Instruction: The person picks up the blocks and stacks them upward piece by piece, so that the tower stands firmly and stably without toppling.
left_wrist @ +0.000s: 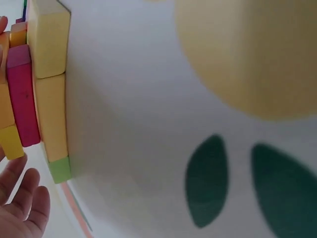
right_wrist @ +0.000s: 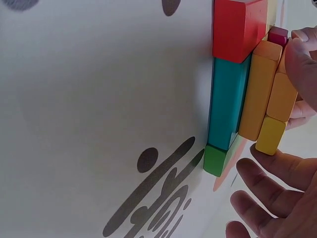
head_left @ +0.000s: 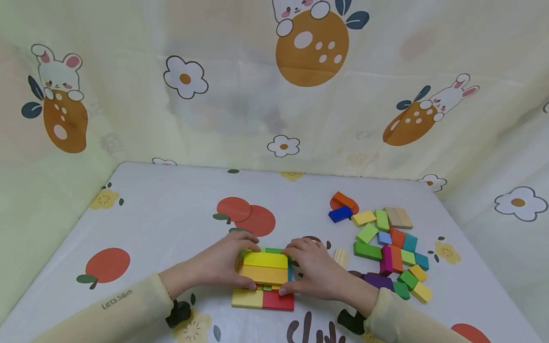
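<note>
A low stack of wooden blocks stands before me, topped by a yellow block (head_left: 266,259) and an orange block (head_left: 266,275) side by side. My left hand (head_left: 214,262) pinches this top pair at its left end, thumb in front and fingers behind. At the right end my right hand (head_left: 319,270) grips the same pair likewise. Beneath lie a magenta block (left_wrist: 23,99) on the left and another orange block (right_wrist: 261,91) on the right. The bottom layer shows a pale yellow block (head_left: 247,298), a red block (head_left: 278,300), a teal block (right_wrist: 228,104) and a green block (right_wrist: 215,161).
Many loose coloured blocks lie on the right of the table (head_left: 163,209), among them a purple block (head_left: 378,281), a green block (head_left: 367,251) and a blue block (head_left: 340,214). A ridged pale piece (head_left: 340,257) sits just beyond my right hand. Printed cloth (head_left: 240,119) hangs behind.
</note>
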`<state>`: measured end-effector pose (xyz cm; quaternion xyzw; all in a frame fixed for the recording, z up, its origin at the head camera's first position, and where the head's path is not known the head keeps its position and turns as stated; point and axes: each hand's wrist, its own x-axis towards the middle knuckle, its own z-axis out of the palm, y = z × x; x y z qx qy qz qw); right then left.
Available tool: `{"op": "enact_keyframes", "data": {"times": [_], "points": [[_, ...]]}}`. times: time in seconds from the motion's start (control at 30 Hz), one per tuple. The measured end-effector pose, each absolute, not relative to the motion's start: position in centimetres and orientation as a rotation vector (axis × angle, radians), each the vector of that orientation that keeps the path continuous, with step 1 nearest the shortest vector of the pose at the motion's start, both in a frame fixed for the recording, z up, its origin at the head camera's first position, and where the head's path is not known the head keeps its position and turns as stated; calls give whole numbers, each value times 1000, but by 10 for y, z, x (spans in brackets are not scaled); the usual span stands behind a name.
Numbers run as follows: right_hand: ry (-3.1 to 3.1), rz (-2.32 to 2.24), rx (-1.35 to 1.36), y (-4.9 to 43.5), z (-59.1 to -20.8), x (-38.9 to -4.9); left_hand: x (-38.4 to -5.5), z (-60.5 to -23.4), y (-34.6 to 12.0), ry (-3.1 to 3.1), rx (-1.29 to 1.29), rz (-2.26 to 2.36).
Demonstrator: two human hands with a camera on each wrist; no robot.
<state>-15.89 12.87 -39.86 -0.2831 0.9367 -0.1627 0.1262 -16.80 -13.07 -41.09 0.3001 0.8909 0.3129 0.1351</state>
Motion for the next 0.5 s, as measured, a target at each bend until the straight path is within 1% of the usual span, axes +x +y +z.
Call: {"op": "enact_keyframes", "data": {"times": [0.5], "points": [[2720, -479, -812, 129, -399, -159, -167, -414, -130, 2603, 850, 909]]}}
